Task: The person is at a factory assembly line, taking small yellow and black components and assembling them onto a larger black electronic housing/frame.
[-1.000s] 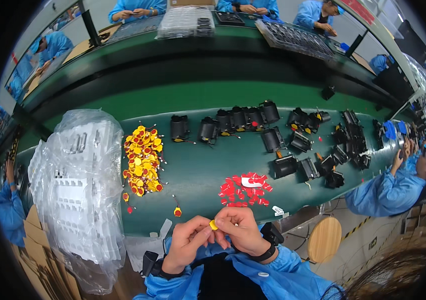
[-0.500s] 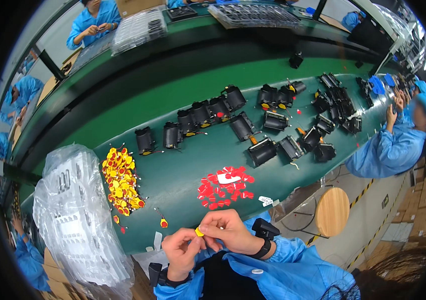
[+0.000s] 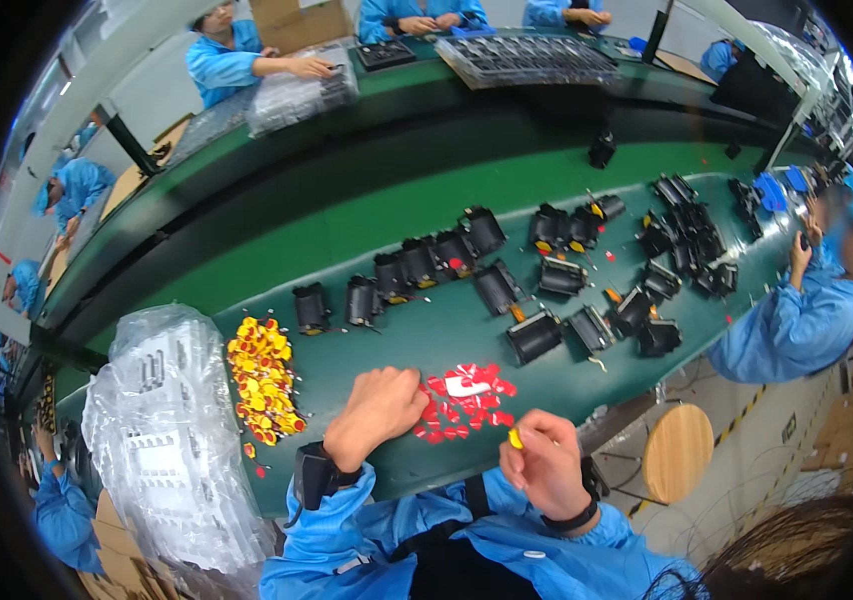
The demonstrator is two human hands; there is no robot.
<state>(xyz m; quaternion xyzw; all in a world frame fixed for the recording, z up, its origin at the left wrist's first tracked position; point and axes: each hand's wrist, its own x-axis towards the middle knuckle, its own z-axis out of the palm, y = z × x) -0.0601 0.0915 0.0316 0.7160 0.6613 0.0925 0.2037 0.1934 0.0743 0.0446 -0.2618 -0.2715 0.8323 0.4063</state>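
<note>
My right hand (image 3: 550, 468) is raised near the front edge of the green bench, pinching a small yellow piece (image 3: 516, 438) between thumb and fingers. Over the bench, my left hand (image 3: 377, 412) touches the left side of a spread of red stickers (image 3: 485, 398). Its back faces up and its fingertips are hidden, so I cannot see whether anything is in them. A white slip (image 3: 467, 386) lies among the stickers. Farther left sits a heap of yellow pieces (image 3: 263, 375) with red faces and thin wires.
Black plastic housings (image 3: 418, 262) stand in rows along the bench, densest at far right. Bagged white trays (image 3: 162, 440) lie at the left end. A person in blue (image 3: 797, 300) sits at right near a round wooden stool (image 3: 678, 452). Others work behind the bench.
My hands have parted. The left went from the yellow piece to the red stickers; the right moved rightward, keeping hold of the yellow piece. The whole view has shifted slightly.
</note>
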